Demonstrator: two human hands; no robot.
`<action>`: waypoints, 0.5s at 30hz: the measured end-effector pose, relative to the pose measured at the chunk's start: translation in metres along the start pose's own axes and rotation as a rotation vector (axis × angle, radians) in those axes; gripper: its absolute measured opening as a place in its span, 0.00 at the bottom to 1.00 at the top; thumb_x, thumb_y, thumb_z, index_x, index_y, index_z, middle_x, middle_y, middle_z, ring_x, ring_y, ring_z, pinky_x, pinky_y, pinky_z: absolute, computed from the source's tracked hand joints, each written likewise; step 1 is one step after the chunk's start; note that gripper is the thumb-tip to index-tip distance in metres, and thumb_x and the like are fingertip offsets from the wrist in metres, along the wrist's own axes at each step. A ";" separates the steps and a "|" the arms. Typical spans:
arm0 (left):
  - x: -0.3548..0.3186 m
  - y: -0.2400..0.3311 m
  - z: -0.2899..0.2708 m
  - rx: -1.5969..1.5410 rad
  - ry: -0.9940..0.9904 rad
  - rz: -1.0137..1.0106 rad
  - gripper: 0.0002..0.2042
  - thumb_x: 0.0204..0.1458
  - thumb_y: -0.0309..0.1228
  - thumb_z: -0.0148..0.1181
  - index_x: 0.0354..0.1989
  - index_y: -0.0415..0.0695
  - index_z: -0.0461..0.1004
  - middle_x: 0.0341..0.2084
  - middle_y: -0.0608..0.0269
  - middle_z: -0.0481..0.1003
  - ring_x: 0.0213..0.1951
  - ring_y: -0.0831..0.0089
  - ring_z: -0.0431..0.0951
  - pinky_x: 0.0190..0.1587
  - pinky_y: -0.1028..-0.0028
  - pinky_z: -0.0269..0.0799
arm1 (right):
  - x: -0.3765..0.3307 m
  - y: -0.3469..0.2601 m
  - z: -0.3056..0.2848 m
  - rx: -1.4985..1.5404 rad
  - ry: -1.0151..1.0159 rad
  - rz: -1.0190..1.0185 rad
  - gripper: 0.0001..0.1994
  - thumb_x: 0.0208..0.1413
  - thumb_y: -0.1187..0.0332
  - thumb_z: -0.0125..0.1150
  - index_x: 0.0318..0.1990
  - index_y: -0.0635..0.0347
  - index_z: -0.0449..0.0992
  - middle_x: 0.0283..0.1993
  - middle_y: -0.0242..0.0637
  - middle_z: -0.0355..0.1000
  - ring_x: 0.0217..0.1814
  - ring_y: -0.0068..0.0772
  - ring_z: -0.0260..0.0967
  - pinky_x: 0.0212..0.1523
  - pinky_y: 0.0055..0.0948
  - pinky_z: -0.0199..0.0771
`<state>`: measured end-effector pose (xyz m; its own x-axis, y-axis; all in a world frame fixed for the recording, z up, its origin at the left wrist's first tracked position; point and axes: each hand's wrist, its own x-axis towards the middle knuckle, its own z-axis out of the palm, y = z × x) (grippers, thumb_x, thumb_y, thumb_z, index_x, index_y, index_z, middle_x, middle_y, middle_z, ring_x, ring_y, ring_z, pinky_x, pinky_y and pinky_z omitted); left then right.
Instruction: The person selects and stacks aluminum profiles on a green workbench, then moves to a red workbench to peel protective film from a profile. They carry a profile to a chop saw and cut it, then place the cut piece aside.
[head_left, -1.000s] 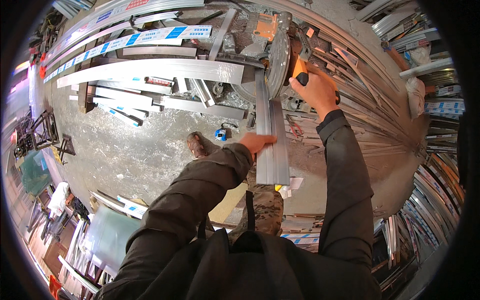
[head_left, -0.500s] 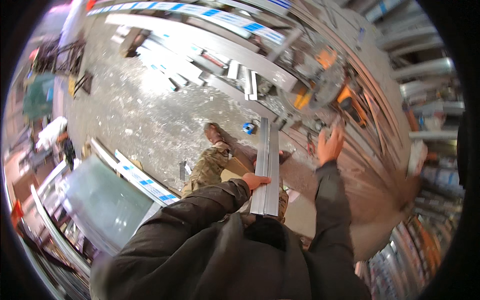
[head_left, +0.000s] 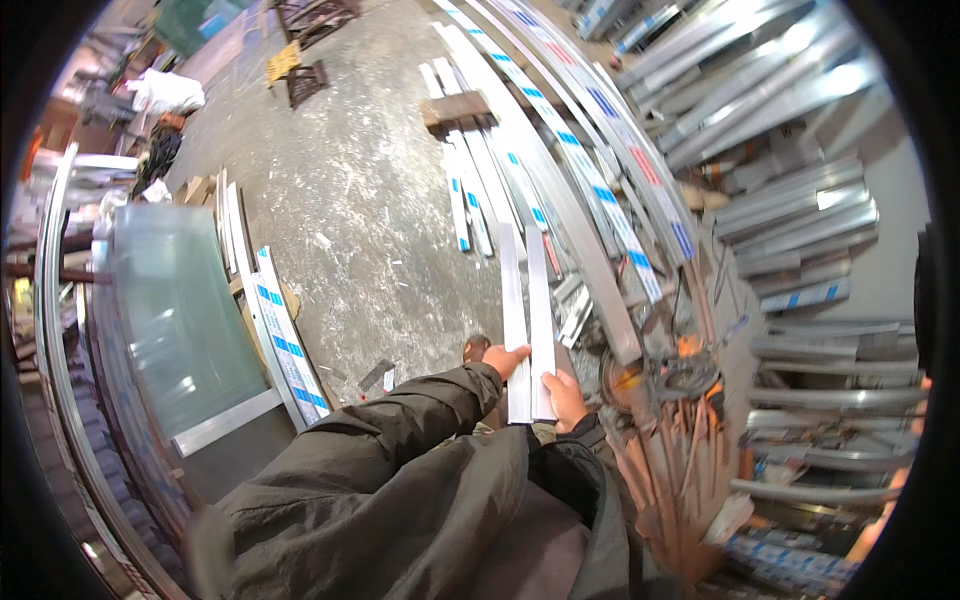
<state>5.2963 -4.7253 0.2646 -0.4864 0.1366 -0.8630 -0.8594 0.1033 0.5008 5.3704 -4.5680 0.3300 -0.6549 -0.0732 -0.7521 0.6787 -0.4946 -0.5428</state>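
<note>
Two silvery aluminium profiles lie side by side in front of my body, pointing away from me with a narrow gap between them. My left hand [head_left: 506, 362] is closed round the left aluminium profile [head_left: 514, 300], its thumb across the top face. Against the outer edge of the right aluminium profile [head_left: 541, 310], my right hand [head_left: 567, 400] is closed with the thumb on the side. Fingers under both pieces are hidden. Beyond their far ends lie more pale metal lengths, some with blue-marked film.
Long profiles [head_left: 545, 165] run along the floor ahead, with a wooden block [head_left: 458, 110] across some. A cutting machine [head_left: 690, 378] stands low at right. Stacked profiles [head_left: 790, 225] fill the right side. A glass pane [head_left: 185, 310] leans at left, beside blue-marked strips [head_left: 285, 345].
My view has swung right. My right hand, which was open and apart near the machine, has come in and taken hold of the right profile. My left hand keeps its grip.
</note>
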 end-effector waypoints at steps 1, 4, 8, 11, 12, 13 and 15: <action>-0.014 0.038 -0.012 -0.097 -0.017 0.035 0.19 0.60 0.41 0.60 0.41 0.33 0.80 0.35 0.52 0.81 0.33 0.63 0.82 0.37 0.63 0.77 | 0.010 -0.021 0.019 -0.021 -0.007 -0.051 0.15 0.66 0.66 0.51 0.51 0.70 0.71 0.44 0.35 0.74 0.43 0.25 0.72 0.45 0.29 0.71; 0.001 0.080 -0.074 -0.212 -0.025 0.185 0.20 0.64 0.41 0.51 0.41 0.32 0.78 0.33 0.52 0.81 0.31 0.62 0.79 0.37 0.61 0.75 | 0.056 -0.068 0.072 -0.154 -0.123 -0.081 0.14 0.65 0.67 0.49 0.50 0.69 0.69 0.42 0.36 0.72 0.41 0.26 0.71 0.42 0.31 0.72; 0.000 0.136 -0.132 -0.472 0.133 0.215 0.23 0.67 0.43 0.44 0.47 0.30 0.73 0.36 0.52 0.80 0.33 0.61 0.79 0.37 0.61 0.75 | 0.099 -0.101 0.175 -0.313 -0.201 -0.117 0.14 0.63 0.65 0.51 0.48 0.69 0.70 0.41 0.38 0.73 0.40 0.28 0.71 0.41 0.31 0.72; 0.036 0.152 -0.169 -0.638 0.278 0.382 0.28 0.66 0.48 0.44 0.48 0.26 0.73 0.35 0.50 0.80 0.36 0.61 0.80 0.38 0.61 0.74 | 0.133 -0.109 0.240 -0.687 -0.258 -0.244 0.16 0.63 0.63 0.53 0.46 0.71 0.70 0.38 0.41 0.74 0.40 0.31 0.72 0.42 0.33 0.72; 0.038 0.165 -0.179 -0.591 0.269 0.352 0.29 0.67 0.50 0.41 0.51 0.29 0.72 0.39 0.49 0.78 0.38 0.60 0.80 0.42 0.61 0.74 | 0.144 -0.117 0.249 -0.894 -0.234 -0.286 0.16 0.62 0.63 0.54 0.45 0.71 0.70 0.38 0.42 0.74 0.41 0.35 0.72 0.44 0.35 0.71; 0.031 0.185 -0.179 -0.648 0.233 0.357 0.29 0.67 0.49 0.39 0.53 0.29 0.71 0.41 0.49 0.78 0.40 0.59 0.79 0.44 0.60 0.73 | 0.158 -0.118 0.253 -0.948 -0.212 -0.372 0.20 0.62 0.63 0.54 0.55 0.71 0.67 0.47 0.48 0.73 0.49 0.37 0.72 0.49 0.37 0.71; 0.012 0.220 -0.191 -0.770 0.204 0.364 0.29 0.69 0.49 0.36 0.57 0.31 0.69 0.44 0.49 0.76 0.43 0.58 0.77 0.46 0.58 0.72 | 0.145 -0.154 0.296 -1.002 -0.292 -0.293 0.28 0.64 0.63 0.54 0.67 0.68 0.57 0.59 0.53 0.67 0.59 0.42 0.68 0.56 0.38 0.68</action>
<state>5.0711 -4.8894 0.3521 -0.7067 -0.1553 -0.6902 -0.4768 -0.6163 0.6268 5.0726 -4.7589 0.4151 -0.7997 -0.3365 -0.4973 0.3588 0.3963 -0.8451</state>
